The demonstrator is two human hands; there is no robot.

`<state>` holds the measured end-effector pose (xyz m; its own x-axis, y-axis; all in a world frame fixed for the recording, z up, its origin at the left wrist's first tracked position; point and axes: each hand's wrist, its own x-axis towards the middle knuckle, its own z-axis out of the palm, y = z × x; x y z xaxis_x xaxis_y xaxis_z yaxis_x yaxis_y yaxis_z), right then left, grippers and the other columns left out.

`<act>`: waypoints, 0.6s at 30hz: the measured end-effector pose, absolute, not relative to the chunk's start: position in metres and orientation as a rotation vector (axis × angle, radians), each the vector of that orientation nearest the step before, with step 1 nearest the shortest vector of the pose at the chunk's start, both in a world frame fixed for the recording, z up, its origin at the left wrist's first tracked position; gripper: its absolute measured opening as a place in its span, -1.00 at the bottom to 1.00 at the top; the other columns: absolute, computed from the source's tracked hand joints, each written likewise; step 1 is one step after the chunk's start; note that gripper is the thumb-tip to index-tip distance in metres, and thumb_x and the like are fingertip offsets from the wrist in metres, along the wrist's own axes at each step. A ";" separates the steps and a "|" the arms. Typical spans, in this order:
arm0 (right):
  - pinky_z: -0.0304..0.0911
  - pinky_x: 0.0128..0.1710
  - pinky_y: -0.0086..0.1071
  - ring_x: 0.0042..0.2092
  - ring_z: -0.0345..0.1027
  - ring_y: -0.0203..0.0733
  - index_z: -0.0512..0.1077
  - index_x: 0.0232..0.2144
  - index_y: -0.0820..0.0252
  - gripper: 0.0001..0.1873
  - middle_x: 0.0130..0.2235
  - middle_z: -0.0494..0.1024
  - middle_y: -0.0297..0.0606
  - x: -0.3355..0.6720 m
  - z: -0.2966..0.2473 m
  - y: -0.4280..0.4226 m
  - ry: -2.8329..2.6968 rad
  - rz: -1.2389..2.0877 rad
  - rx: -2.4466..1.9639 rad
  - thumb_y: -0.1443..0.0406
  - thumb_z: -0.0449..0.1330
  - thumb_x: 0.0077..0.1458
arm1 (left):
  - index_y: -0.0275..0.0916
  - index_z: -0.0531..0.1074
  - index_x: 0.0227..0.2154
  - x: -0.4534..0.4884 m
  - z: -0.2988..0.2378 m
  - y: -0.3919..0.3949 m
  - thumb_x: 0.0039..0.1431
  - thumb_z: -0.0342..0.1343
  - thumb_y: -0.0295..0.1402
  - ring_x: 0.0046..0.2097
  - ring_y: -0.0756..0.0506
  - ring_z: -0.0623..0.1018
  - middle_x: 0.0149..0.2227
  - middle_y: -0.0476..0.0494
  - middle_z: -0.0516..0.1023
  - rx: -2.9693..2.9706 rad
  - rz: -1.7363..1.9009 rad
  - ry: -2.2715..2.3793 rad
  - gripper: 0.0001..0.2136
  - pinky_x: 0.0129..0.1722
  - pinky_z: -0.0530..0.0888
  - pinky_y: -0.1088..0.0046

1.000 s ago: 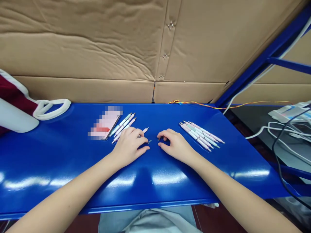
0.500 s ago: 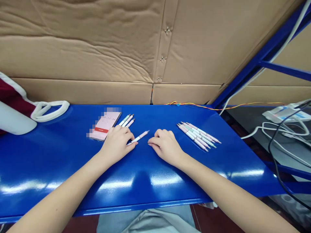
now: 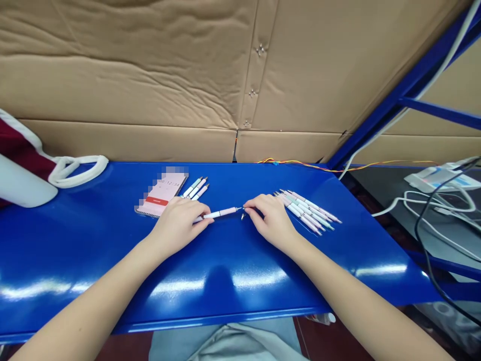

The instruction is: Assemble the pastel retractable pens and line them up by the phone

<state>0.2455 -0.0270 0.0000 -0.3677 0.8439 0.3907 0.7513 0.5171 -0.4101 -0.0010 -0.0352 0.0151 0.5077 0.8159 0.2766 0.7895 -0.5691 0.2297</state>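
So the left hand (image 3: 178, 225) grips a pink pen (image 3: 221, 213) low over the blue worktop (image 3: 75, 260); the right hand (image 3: 268, 218) has its fingers (image 3: 252, 202) at the pen's tip, their grip unclear, a small metal part (image 3: 242, 216) just beside.

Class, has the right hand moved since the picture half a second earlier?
Yes: the right hand has moved rightward, closer to the bundle of pens.

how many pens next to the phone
3 visible, lying side by side just right of the phone and just beyond the left hand. Their lower ends reach that hand, so another pen could be hidden beneath it.
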 end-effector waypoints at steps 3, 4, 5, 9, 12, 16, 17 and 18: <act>0.09 -0.16 -0.26 -0.22 0.33 -0.14 0.45 -0.32 0.14 -0.88 -0.29 0.53 -0.25 0.245 -0.001 -0.027 -2.211 0.224 -1.290 0.34 0.09 0.17 | -0.16 0.48 -0.33 -0.001 0.015 -0.035 0.20 0.02 -0.21 -0.28 -0.10 0.50 -0.35 -0.03 0.57 2.678 0.563 1.405 -0.81 -0.21 0.27 0.33; 0.09 -0.15 -0.26 -0.22 0.33 -0.14 0.45 -0.32 0.14 -0.88 -0.29 0.53 -0.25 0.245 -0.001 -0.026 -2.206 0.225 -1.289 0.34 0.09 0.17 | -0.16 0.48 -0.33 0.000 0.015 -0.036 0.20 0.02 -0.21 -0.28 -0.10 0.51 -0.35 -0.03 0.57 2.680 0.565 1.401 -0.81 -0.22 0.27 0.33; 0.10 -0.16 -0.26 -0.22 0.33 -0.14 0.45 -0.31 0.14 -0.88 -0.29 0.53 -0.25 0.246 -0.001 -0.026 -2.200 0.227 -1.290 0.34 0.09 0.17 | -0.16 0.48 -0.33 -0.001 0.015 -0.036 0.20 0.02 -0.21 -0.27 -0.10 0.50 -0.35 -0.03 0.57 2.683 0.568 1.398 -0.81 -0.22 0.27 0.33; 0.11 -0.17 -0.27 -0.22 0.33 -0.15 0.44 -0.32 0.14 -0.89 -0.28 0.53 -0.27 0.248 0.001 -0.026 -2.169 0.234 -1.288 0.36 0.10 0.16 | -0.15 0.47 -0.33 -0.001 0.014 -0.036 0.19 0.05 -0.21 -0.27 -0.10 0.50 -0.35 -0.01 0.57 2.681 0.566 1.399 -0.83 -0.21 0.26 0.33; 0.11 -0.16 -0.27 -0.22 0.33 -0.15 0.44 -0.32 0.14 -0.89 -0.28 0.53 -0.26 0.248 0.001 -0.026 -2.177 0.241 -1.281 0.35 0.10 0.16 | -0.15 0.47 -0.32 -0.001 0.014 -0.036 0.19 0.05 -0.21 -0.27 -0.10 0.50 -0.34 -0.01 0.57 2.677 0.563 1.392 -0.83 -0.20 0.26 0.33; 0.10 -0.16 -0.26 -0.22 0.33 -0.15 0.45 -0.31 0.13 -0.88 -0.28 0.54 -0.26 0.246 0.000 -0.026 -2.202 0.257 -1.276 0.34 0.10 0.17 | -0.16 0.48 -0.32 0.000 0.015 -0.036 0.19 0.03 -0.19 -0.27 -0.10 0.50 -0.35 -0.03 0.57 2.681 0.561 1.389 -0.81 -0.21 0.27 0.33; 0.10 -0.17 -0.27 -0.22 0.33 -0.15 0.45 -0.32 0.13 -0.88 -0.28 0.54 -0.26 0.246 0.000 -0.026 -2.208 0.263 -1.273 0.34 0.10 0.17 | -0.16 0.48 -0.32 0.000 0.014 -0.036 0.19 0.03 -0.19 -0.27 -0.10 0.50 -0.35 -0.03 0.57 2.680 0.556 1.388 -0.80 -0.20 0.28 0.33; 0.11 -0.17 -0.27 -0.22 0.33 -0.16 0.45 -0.32 0.13 -0.88 -0.28 0.54 -0.27 0.246 -0.001 -0.026 -2.212 0.267 -1.269 0.34 0.10 0.17 | -0.16 0.48 -0.32 0.000 0.014 -0.036 0.20 0.02 -0.18 -0.27 -0.10 0.50 -0.34 -0.03 0.57 2.678 0.550 1.387 -0.79 -0.20 0.28 0.32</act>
<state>0.2460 -0.0256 -0.0006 -0.3877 0.8416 0.3761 0.7277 0.5299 -0.4355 -0.0001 -0.0360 0.0142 0.5268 0.8029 0.2789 0.7758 -0.5883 0.2283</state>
